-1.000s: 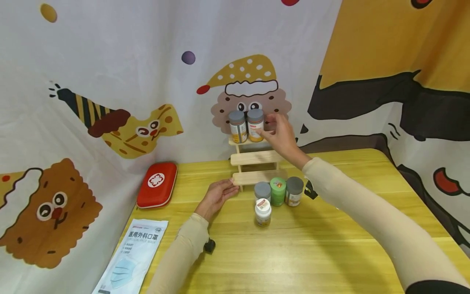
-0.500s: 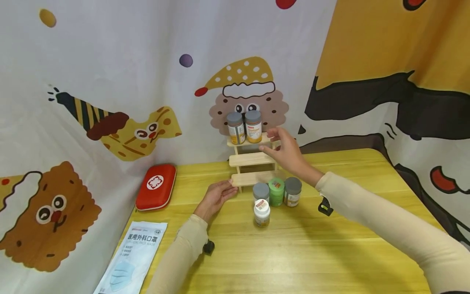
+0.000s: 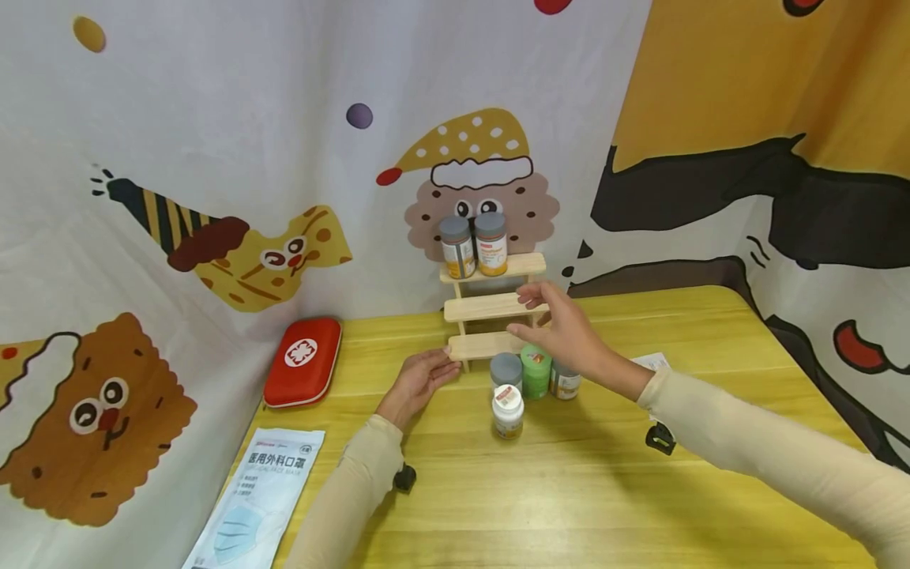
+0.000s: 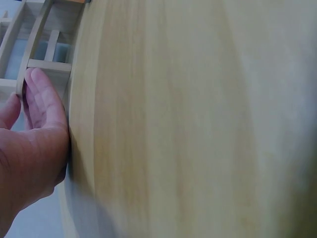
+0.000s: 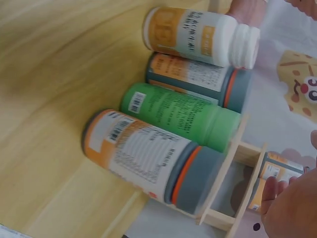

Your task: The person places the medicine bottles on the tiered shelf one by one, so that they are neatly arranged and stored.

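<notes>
A three-step wooden display rack (image 3: pixel 483 307) stands at the back of the table. My left hand (image 3: pixel 421 385) pinches the left end of its lowest step; in the left wrist view the thumb and fingers (image 4: pixel 44 99) lie on either side of the board. Two grey-capped pill bottles (image 3: pixel 492 251) sit side by side on the top step. My right hand (image 3: pixel 569 328), holding nothing, hovers with loosely bent fingers before the right end of the middle step. Below it stand a green bottle (image 3: pixel 536 371), two grey-capped bottles (image 3: pixel 506 370) and a white-capped bottle (image 3: pixel 508 412).
A red first-aid case (image 3: pixel 302 362) lies at the table's left edge, with a face mask packet (image 3: pixel 249 498) nearer to me. A white paper (image 3: pixel 651 361) shows partly behind my right wrist. Printed cloth (image 3: pixel 284 95) hangs behind the table.
My right hand has come away from the right bottle on the top step and moved down and slightly right. The left hand keeps its grip on the rack.
</notes>
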`<state>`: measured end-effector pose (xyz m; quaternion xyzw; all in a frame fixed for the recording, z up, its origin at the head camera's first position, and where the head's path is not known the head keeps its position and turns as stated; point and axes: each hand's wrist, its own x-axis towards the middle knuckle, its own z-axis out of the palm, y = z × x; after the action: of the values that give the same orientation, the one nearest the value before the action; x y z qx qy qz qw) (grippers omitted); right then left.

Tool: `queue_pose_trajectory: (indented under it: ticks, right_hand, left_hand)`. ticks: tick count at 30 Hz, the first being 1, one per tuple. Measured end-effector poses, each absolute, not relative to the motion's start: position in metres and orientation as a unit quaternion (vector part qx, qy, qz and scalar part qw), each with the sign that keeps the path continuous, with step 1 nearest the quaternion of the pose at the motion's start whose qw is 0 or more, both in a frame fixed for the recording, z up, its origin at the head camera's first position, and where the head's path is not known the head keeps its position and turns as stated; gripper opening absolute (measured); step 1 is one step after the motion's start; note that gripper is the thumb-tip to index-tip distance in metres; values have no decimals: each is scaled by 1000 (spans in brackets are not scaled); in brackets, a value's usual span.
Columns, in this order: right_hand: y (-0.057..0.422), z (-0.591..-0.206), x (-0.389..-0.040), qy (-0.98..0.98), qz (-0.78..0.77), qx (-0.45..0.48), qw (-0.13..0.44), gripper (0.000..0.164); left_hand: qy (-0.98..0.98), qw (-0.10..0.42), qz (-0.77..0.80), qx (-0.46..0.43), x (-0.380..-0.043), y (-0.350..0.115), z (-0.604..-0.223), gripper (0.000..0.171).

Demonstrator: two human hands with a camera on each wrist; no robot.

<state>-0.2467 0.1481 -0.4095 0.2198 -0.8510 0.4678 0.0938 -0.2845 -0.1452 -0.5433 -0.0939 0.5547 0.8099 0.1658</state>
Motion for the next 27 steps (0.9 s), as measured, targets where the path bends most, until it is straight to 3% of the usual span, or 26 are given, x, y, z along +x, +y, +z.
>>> queue_pose_trajectory:
  ticks: [16, 27]
  right_hand:
    - [159, -428, -211, -855, 440, 253, 109, 55]
    - [157, -445, -191, -874, 399, 245, 129, 61]
  left_hand:
    - [556, 168, 809, -91, -284, -146, -541, 48]
    - [552, 169, 811, -91, -283, -145, -540, 45]
